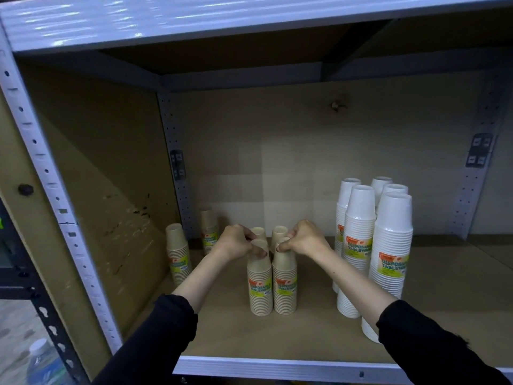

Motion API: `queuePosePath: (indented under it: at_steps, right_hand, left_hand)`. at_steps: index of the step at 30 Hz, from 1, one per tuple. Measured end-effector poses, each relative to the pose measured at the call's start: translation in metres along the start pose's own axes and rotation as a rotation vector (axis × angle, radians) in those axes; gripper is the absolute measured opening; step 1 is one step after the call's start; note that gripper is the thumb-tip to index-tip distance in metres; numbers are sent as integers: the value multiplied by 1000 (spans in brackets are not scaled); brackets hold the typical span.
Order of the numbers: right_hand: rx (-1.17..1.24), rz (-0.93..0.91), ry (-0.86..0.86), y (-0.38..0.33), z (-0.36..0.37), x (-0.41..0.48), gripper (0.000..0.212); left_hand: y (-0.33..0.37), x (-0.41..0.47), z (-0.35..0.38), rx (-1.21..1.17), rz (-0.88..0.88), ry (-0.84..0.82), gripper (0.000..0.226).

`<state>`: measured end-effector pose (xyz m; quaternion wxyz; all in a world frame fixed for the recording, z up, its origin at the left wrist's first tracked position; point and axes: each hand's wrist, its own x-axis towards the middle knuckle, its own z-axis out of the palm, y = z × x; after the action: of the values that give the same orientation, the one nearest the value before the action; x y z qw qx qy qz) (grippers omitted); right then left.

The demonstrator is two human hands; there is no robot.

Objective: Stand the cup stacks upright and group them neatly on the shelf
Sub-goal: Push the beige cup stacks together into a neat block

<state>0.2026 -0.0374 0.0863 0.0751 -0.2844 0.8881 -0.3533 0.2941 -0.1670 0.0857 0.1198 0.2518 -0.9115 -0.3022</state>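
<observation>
Tan cup stacks (272, 284) stand upright mid-shelf, two in front touching side by side under the fingers, two more just behind them. The left hand (236, 243) pinches the left front stack's top; the right hand (305, 240) pinches the right one's. White cup stacks (372, 245) stand right of the right hand's fingers.

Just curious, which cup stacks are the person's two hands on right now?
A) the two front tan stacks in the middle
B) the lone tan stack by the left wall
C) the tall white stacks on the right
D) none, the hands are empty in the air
A: the left hand and the right hand each pinch the top of one of the two front tan stacks standing side by side mid-shelf; the white stacks stand untouched.
</observation>
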Motion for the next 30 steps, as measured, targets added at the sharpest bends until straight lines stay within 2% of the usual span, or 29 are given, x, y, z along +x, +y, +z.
queuePosePath:
  at_steps: [3, 6, 11, 14, 18, 22, 26, 30]
  right_hand:
    - [8, 15, 7, 0, 1, -1, 32]
    - [-7, 28, -3, -1, 0, -1, 45]
    - [-29, 16, 4, -6, -5, 0, 34]
    - [-4, -18, 65, -17, -12, 6, 31]
    - [4, -113, 125, -45, -13, 20, 32]
    - [-20, -244, 68, -79, 6, 40, 36]
    - [-80, -275, -24, -110, 33, 71, 47]
    - [-62, -260, -85, -130, 62, 105, 46]
  left_hand:
    - [0, -1, 0, -9, -1, -10, 56]
    - [0, -1, -2, -27, 0, -38, 56]
    - [-4, -1, -9, -30, 30, -116, 52]
    - [-9, -2, -18, -50, 32, -105, 41]
    - [-25, -9, -42, -19, 18, 58, 25]
    - [-52, -9, -65, 17, -82, 281, 13]
    - [-74, -3, -82, 14, -178, 416, 35]
    - [-89, 8, -87, 18, -245, 461, 39]
